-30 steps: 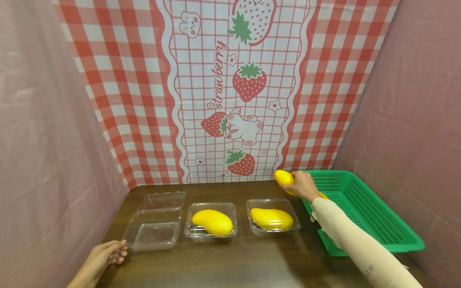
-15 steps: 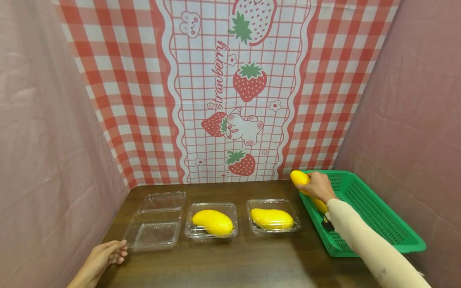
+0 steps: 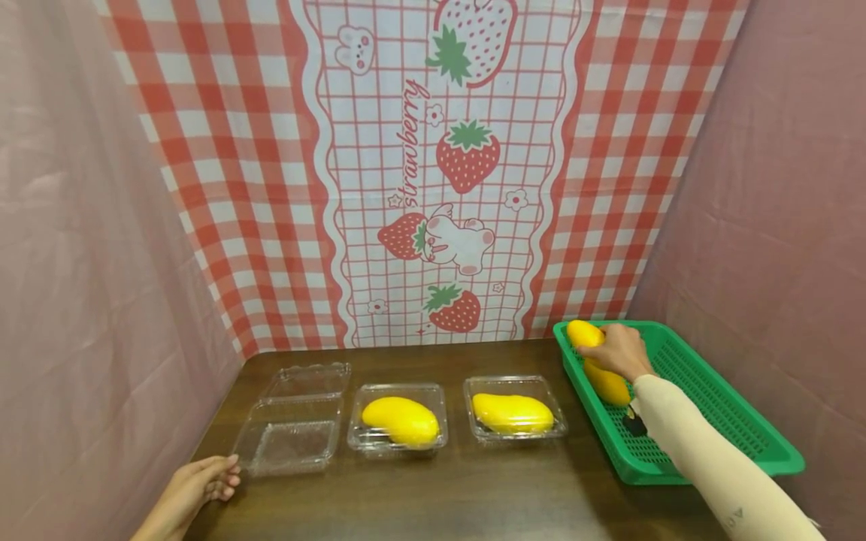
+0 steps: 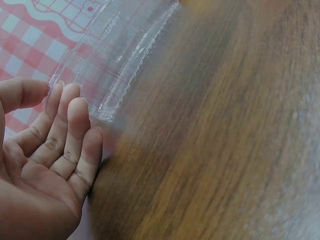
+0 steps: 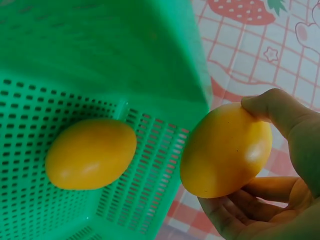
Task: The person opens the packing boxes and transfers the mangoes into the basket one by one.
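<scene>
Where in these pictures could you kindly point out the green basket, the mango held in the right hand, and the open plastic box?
Green basket (image 3: 704,398): head view, on its bare, perforated inside.
Held mango (image 5: 225,152): right wrist view, middle of its side.
Open plastic box (image 3: 298,445): head view, floor of its near half.

I see a checked cloth (image 3: 271,188) far, pink drapes (image 3: 81,225) left and right, a brown table (image 3: 433,496) near.

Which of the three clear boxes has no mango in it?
The leftmost box, with the left hand at its corner; the middle box and right box each hold a mango.
</scene>
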A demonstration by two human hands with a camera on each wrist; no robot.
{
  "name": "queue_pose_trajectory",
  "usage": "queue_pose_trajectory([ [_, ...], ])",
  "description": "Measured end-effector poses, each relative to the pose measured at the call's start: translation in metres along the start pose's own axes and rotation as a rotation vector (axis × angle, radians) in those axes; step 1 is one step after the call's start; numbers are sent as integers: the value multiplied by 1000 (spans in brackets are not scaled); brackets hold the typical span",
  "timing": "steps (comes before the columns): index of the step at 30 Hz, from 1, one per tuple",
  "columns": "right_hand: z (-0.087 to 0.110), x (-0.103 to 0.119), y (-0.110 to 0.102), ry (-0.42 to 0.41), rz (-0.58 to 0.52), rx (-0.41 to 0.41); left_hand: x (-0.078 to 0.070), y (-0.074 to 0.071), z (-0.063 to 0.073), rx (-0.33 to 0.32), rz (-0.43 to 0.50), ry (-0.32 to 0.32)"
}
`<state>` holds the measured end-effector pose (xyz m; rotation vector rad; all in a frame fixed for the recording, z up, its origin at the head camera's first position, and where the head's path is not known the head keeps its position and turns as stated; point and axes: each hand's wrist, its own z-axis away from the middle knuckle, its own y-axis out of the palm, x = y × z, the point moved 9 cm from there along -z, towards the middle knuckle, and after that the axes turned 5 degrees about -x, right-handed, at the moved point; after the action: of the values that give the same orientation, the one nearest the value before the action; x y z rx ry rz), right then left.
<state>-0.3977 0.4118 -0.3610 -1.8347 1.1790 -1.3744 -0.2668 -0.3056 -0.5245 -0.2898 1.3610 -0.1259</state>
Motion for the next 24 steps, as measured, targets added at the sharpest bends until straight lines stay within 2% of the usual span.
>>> queue_pose_trajectory([
  [14,0,-29,-12,43,30,-12,-3,-1,-2,-34,28,3],
  [24,5,-53,-15,73,53,-16,-3,0,-1,-33,31,15],
])
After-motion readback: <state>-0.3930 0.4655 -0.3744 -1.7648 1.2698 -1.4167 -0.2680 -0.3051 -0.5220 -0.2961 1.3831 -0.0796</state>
